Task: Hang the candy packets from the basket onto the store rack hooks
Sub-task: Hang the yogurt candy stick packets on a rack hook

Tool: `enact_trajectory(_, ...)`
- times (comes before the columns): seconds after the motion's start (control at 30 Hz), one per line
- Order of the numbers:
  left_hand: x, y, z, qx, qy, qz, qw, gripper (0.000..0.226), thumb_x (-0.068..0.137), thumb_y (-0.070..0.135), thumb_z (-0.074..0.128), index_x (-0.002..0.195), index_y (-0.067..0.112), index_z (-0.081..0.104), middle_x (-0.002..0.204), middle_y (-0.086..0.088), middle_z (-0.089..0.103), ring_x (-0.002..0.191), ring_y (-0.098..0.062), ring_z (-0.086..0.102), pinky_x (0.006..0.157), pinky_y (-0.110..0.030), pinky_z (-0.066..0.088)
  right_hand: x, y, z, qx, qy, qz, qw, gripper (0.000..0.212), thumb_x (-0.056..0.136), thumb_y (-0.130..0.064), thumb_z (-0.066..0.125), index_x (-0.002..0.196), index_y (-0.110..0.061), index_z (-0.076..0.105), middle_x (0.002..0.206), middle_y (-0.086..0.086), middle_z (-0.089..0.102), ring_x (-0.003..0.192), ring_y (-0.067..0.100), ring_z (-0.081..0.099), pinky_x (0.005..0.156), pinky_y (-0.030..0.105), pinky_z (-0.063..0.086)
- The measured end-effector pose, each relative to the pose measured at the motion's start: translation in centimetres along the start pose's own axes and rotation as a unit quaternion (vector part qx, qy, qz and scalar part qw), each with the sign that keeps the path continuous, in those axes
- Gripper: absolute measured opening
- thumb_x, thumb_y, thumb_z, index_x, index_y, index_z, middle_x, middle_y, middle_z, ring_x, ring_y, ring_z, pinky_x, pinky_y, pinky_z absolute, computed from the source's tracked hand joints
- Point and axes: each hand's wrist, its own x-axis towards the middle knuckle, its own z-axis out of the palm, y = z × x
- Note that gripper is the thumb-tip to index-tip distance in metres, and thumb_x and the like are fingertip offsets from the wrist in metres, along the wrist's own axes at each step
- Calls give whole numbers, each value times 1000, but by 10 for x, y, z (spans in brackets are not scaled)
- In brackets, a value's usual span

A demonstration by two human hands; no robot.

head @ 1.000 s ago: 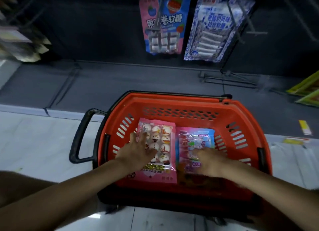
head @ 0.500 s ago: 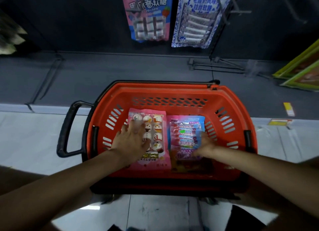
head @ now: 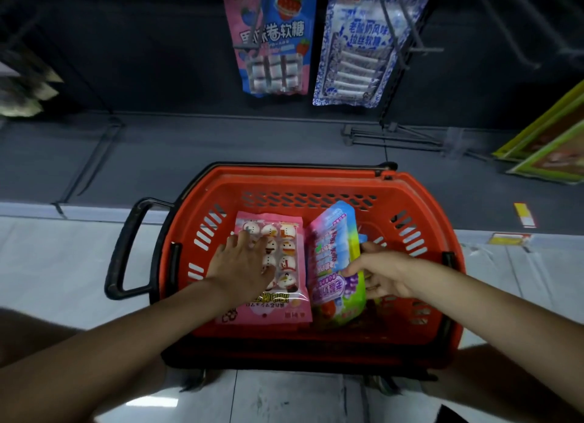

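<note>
Here, slotted plastic basket (head: 300, 176), glossy tilted packet (head: 331, 252)

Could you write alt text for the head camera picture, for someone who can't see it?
A person's right hand grips a tilted blue-and-pink candy packet in a red basket; the left hand rests on a pink packet. Two packets hang above.

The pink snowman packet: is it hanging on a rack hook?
No, the pink snowman packet lies flat in the red basket under the left hand.
</note>
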Motion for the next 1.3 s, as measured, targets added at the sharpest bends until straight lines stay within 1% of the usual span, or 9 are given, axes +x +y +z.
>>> enact_trajectory(0.17,5,12,-4,-23,28,31,999,69,99,54,50,159,25,28,153,-13,40,141,-32,40,114,-46,40,-27,-11,8,-58,74,-105,990,38,86,-5,71,120,-20,64,105,4,72,82,17,69,60,25,58)
enact_trajectory(0.37,13,32,-13,-32,37,75,996,54,100,46,53,149,24,46,144,-11,50,136,-33,49,112,-49,43,-53,-35,-10,-98,80,-112,986,33,77,-14,80,110,-11,74,102,16,78,82,25,76,69,32,63)
enact_trajectory(0.53,16,33,-9,37,-40,87,995,62,98,58,46,155,33,38,158,-15,34,143,-39,37,112,-57,40,-70,-46,-17,-131,96,-190,968,39,65,-16,72,102,-4,74,78,13,67,67,23,59,60,31,44)
enact_trajectory(0.6,15,30,-5,104,-29,112,988,63,99,62,38,156,36,34,162,-16,28,147,-39,32,116,-60,33,-77,-52,-22,-168,119,-240,949,32,67,-20,70,98,-16,77,81,6,75,71,26,68,65,36,52)
enact_trajectory(0.7,21,27,-7,38,13,98,994,62,98,60,45,153,33,36,152,-9,45,138,-32,45,113,-54,40,-91,-62,-30,-280,161,-328,888,33,70,-33,65,101,-35,76,91,-1,78,87,24,74,81,48,60)
enact_trajectory(0.83,27,39,-24,-90,155,93,979,81,96,63,57,157,21,25,143,-3,48,124,-24,55,104,-42,49,-106,-66,-26,-426,265,-413,760,26,89,-22,70,111,-36,76,102,-11,77,97,15,67,82,35,54)
enact_trajectory(1.03,20,57,-49,-115,334,91,931,99,79,69,73,155,21,30,153,-7,37,136,-27,42,113,-41,41,-105,-63,-19,-532,312,-478,625,17,96,-26,57,108,-30,69,87,-7,74,80,14,67,69,37,56)
enact_trajectory(1.2,20,57,-58,-29,348,154,924,49,86,56,72,128,31,66,132,2,63,125,-29,54,99,-43,46,-111,-67,-13,-572,280,-533,558,55,71,-1,85,115,-33,75,101,-12,77,89,15,74,66,39,61)
enact_trajectory(1.3,15,58,-64,-144,279,140,939,34,96,53,65,126,37,67,107,11,72,91,-18,68,76,-35,56,-117,-67,-10,-538,345,-562,524,39,71,-10,91,103,-24,76,94,-6,76,83,23,74,65,36,60)
